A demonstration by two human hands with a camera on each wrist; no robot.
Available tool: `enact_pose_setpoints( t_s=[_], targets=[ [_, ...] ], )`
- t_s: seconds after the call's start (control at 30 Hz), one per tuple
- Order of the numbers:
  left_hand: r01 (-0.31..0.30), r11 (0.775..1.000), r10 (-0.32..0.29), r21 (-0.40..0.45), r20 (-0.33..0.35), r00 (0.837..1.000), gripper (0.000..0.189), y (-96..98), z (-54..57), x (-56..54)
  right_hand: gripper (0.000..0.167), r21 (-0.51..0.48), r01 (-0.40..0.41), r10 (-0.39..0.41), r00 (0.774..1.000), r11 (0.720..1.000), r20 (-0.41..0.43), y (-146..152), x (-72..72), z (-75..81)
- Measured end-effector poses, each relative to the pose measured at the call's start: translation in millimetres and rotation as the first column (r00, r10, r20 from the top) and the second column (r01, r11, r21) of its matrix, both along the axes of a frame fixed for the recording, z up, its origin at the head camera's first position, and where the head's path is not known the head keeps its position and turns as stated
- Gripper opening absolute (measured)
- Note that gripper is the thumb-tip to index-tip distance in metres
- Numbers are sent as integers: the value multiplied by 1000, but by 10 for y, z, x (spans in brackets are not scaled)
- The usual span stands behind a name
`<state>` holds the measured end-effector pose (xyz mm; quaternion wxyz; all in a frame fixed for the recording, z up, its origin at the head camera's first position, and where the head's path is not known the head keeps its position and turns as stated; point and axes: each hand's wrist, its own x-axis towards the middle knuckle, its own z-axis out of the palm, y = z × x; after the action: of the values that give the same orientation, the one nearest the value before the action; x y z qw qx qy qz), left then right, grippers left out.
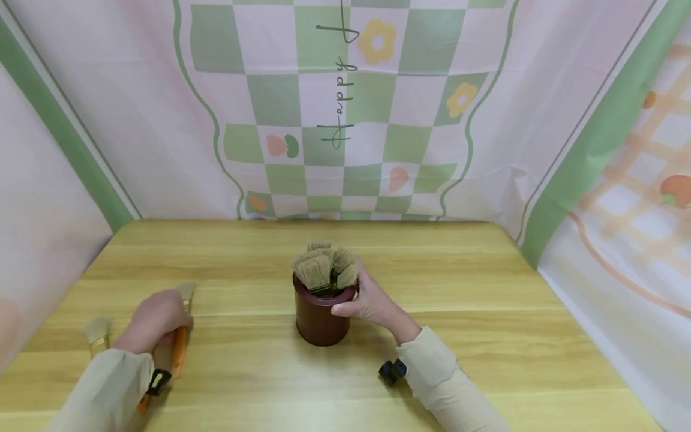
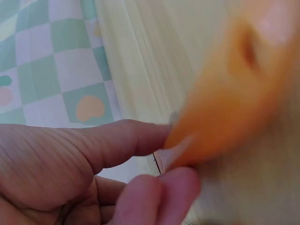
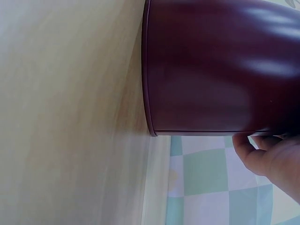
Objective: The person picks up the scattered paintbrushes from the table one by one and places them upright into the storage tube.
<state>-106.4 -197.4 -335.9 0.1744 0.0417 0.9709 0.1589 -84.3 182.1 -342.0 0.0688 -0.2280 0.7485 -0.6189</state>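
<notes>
At the table's left, my left hand (image 1: pixel 155 319) pinches a paintbrush by its orange handle (image 2: pixel 234 103) between thumb and fingers. The pale bristles (image 1: pixel 186 290) of that brush point away from me. Just left of this hand lies another paintbrush (image 1: pixel 98 330), its handle hidden behind the sleeve. A dark red can (image 1: pixel 323 321) stands upright near the middle, holding several bristle brushes (image 1: pixel 314 270) with their bristles up. My right hand (image 1: pixel 372 300) grips the can near its rim from the right, thumb in front and fingers around the far side.
The wooden table (image 1: pixel 259 384) runs back to a checkered cloth (image 1: pixel 361 99) hanging behind it. More printed cloth hangs along both sides. A black wrist camera (image 1: pixel 392 371) sits under the right sleeve, and another black device (image 1: pixel 159 382) is on the left wrist.
</notes>
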Motion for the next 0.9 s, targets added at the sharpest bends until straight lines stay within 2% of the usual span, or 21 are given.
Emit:
enact_pose_setpoints(
  t_s=[0.2,0.33,0.6,0.9],
  targets=[
    [-35,999,35,-8,2,999,30,65,-11,14,112,-8,-2,2,1000,1000,6,-11,16,0],
    [-48,999,48,-20,-2,999,31,82,-19,8,115,-11,-2,2,1000,1000,13,-4,12,-7],
    [-33,999,30,-20,-128,991,29,129,-68,16,119,-22,-4,4,1000,1000,11,-6,2,-5],
    [-22,999,27,27,-198,980,38,247,-109,-30,118,-26,3,-3,1000,1000,6,-20,3,-10]
  ],
)
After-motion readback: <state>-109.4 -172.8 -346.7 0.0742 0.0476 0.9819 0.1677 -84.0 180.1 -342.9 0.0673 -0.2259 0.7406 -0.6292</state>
